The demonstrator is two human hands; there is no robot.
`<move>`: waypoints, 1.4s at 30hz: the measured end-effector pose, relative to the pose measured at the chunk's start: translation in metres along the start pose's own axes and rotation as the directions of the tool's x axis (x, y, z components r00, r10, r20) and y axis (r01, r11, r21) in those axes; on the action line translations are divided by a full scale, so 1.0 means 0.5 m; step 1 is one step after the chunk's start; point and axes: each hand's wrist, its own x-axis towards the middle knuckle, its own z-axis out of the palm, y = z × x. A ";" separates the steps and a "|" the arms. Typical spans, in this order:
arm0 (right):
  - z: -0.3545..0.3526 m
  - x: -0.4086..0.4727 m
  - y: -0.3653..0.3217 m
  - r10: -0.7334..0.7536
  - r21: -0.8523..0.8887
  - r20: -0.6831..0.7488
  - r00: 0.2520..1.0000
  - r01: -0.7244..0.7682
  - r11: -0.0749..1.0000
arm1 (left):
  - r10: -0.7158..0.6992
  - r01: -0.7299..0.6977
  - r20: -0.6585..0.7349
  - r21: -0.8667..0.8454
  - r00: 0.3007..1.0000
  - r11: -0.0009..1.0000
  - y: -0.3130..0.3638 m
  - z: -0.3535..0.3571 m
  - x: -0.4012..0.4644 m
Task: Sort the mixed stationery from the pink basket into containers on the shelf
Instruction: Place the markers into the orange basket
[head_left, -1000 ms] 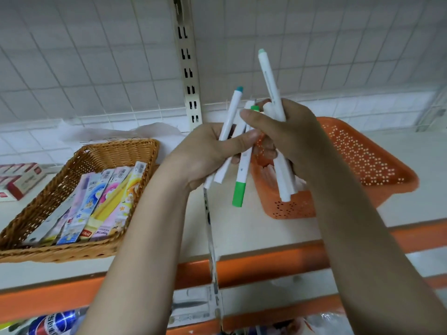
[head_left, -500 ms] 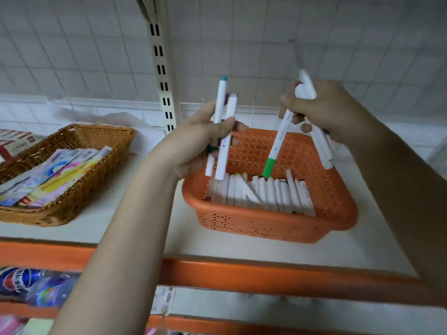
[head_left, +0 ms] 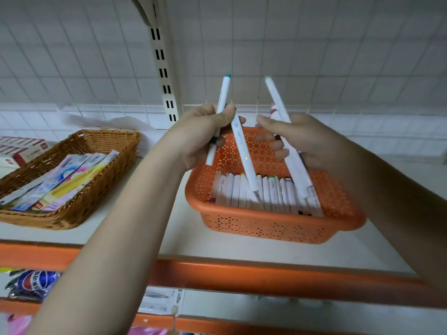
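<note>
Lining white shelf, orange edge, tiled wall.

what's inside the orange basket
A row of white markers lies side by side in the orange basket; the held markers and right hand hide a few.

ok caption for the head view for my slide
Both hands, left hand and right hand, hold white marker pens above an orange basket of markers, beside a wicker basket.

Dim, even light; soft blur, warped edges.
</note>
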 end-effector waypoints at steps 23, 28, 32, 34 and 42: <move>-0.073 -0.038 0.018 -0.192 -0.420 -0.248 0.950 0.073 0.904 | -0.186 0.165 0.096 0.193 0.978 0.967 -0.050 0.007 0.049; -0.083 -0.037 0.044 0.027 -0.450 -0.223 0.975 -0.127 0.884 | -0.165 0.008 0.051 0.941 0.985 0.338 -0.083 0.029 0.037; -0.078 -0.040 0.052 0.140 -0.444 -0.172 0.975 -0.203 0.873 | -0.010 -0.028 0.030 0.989 0.999 0.148 -0.069 0.049 0.031; -0.070 -0.039 0.045 0.043 -0.274 -0.211 0.976 -0.101 0.956 | 0.068 -0.100 0.087 0.971 0.994 0.219 -0.050 0.059 0.025; -0.008 -0.041 0.015 -0.088 0.239 -0.267 0.960 0.154 0.959 | -0.246 0.029 0.405 0.471 0.881 0.881 -0.044 0.098 -0.017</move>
